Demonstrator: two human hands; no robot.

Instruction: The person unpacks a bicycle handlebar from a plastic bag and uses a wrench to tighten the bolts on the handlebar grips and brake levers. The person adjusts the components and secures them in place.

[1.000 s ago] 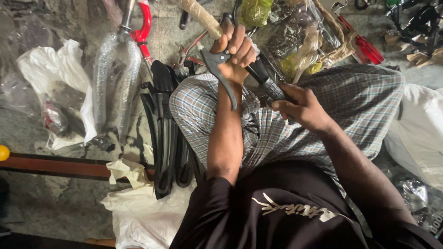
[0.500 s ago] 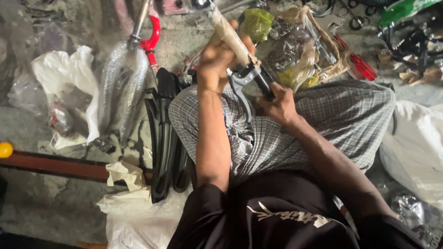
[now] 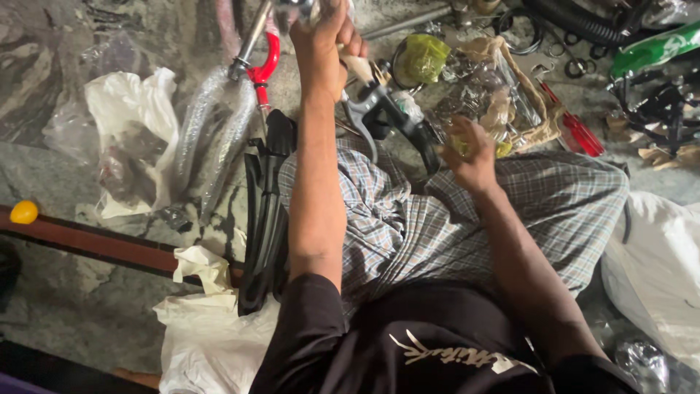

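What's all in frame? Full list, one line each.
brake lever: one, grey and black, above the lap, between both hands
handlebar: one, paper-wrapped, under the left hand
fork: one, red, blades in clear wrap, left on the floor
black strips: a bundle, beside the left knee
white bags: several, left, bottom and right
yellow ball: one, far left
screwdriver: one, red handle, upper right
green part: one, top right
checked cloth: one, grey, over the lap
left hand: gripping the handlebar
right hand: open, beside the lever
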